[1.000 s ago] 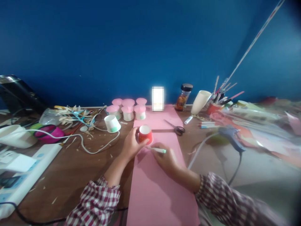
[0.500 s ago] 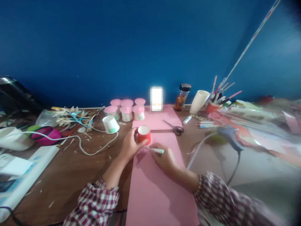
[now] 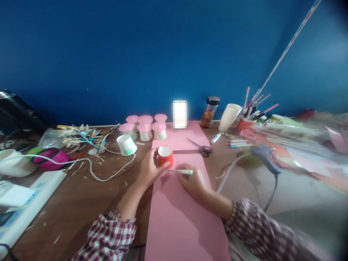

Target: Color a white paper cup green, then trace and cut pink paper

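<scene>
A red paper cup (image 3: 166, 158) stands upside down on a long pink paper sheet (image 3: 182, 217). My left hand (image 3: 150, 166) is wrapped round its left and front side, thumb near the rim at the bottom. In my right hand (image 3: 191, 181) a slim white pen with a green end (image 3: 186, 172) is pinched, lying nearly level. Its tip points left, by the foot of the cup; whether it touches the paper cannot be made out.
Several white cups with pink paper tops (image 3: 145, 127) stand behind, a bare white cup (image 3: 126, 145) to their right front. Scissors (image 3: 203, 149), a lidded jar (image 3: 210, 112), a pen pot (image 3: 243, 124) and a glue gun (image 3: 265, 157) lie rightward. Left are a cable and a power strip (image 3: 40, 195).
My right hand with the pen has shifted slightly right, its tip now farther along the right of the cup's foot. My left hand still holds the cup. The whole view has shifted slightly.
</scene>
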A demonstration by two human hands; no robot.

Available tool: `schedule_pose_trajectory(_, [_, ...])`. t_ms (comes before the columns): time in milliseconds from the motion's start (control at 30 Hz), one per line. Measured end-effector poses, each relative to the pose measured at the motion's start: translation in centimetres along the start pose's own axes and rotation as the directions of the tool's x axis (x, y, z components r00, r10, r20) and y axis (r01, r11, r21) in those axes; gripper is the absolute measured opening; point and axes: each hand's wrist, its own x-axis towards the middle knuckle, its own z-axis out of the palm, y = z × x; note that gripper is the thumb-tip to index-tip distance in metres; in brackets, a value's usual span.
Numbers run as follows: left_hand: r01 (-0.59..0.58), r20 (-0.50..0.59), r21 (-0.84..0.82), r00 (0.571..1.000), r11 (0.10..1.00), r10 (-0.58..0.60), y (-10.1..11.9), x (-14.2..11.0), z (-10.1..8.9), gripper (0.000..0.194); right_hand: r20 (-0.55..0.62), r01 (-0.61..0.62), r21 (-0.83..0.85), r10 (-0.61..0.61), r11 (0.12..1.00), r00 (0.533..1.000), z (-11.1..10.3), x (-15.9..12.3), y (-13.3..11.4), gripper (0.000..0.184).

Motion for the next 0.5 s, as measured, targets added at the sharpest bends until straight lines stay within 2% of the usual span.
schedule_pose_trajectory(267, [0.004, 0.002, 0.012, 1.000, 1.000, -0.004, 0.0, 0.0, -0.1, 0.060, -0.018, -0.068, -0.078, 0.066, 0.995, 0.998, -1.3, 0.4, -0.3, 0.016])
schedule_pose_trajectory(500, [0.014, -0.009, 0.024, 1.000, 1.000, -0.014, 0.0, -0.1, 0.0, 0.060, -0.045, -0.116, -0.064, 0.113, 0.991, 0.993, -1.5, 0.8, -0.1, 0.019])
